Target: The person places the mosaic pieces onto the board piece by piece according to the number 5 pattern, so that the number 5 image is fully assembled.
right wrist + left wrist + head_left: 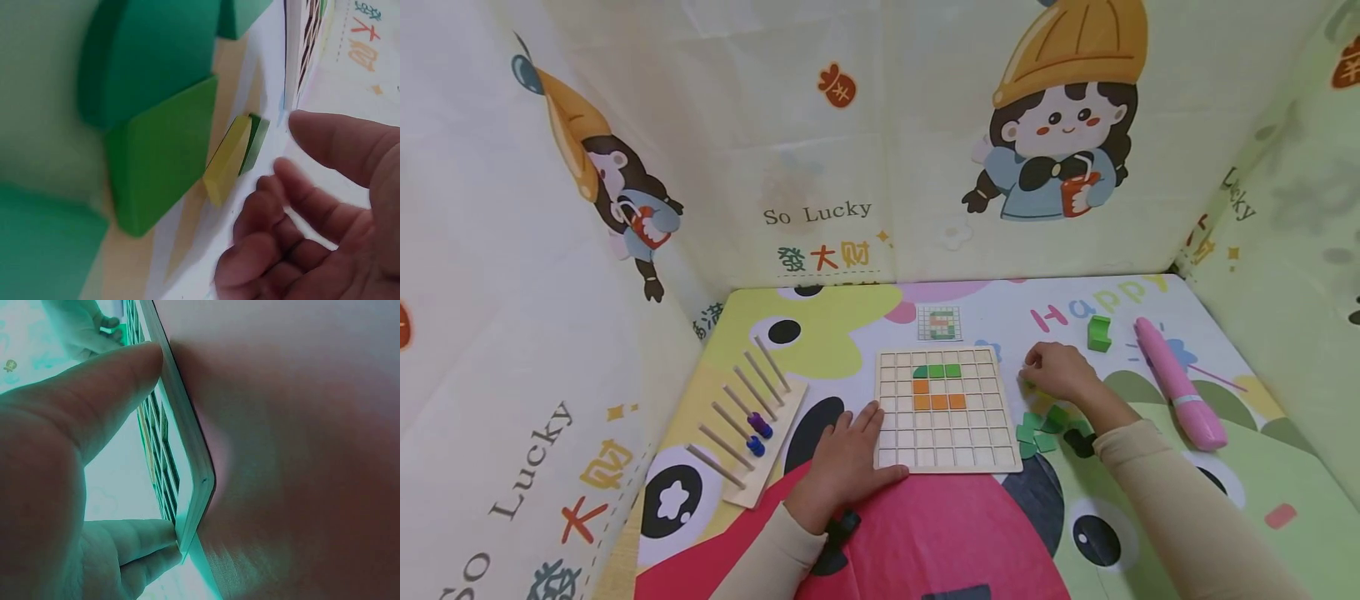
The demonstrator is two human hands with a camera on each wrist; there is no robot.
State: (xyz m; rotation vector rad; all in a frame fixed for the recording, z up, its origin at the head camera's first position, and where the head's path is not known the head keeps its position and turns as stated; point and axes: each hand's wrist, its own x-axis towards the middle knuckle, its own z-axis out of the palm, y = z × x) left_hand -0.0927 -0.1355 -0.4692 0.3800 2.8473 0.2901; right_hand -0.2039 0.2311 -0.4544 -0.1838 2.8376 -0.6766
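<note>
A wooden grid board [895, 429] lies flat at the middle of the table, with green tiles [952, 371] and orange tiles [957, 402] in some cells. My left hand [847, 458] touches its near left corner, thumb at the front edge and straight fingers along the left side. To the right of the board is my right hand [1060, 372], palm down. In the right wrist view its fingers are loosely curled, the thumb is apart, and nothing is held. Close by are a yellow piece [226, 159] and loose green tiles [165, 159].
A small pattern card [939, 323] lies behind the board. On the left stands a wooden peg rack [767, 446] with blue and purple beads. A green block [1099, 332] and a pink pen-shaped object [1180, 383] lie at the right. Printed cloth walls surround the table.
</note>
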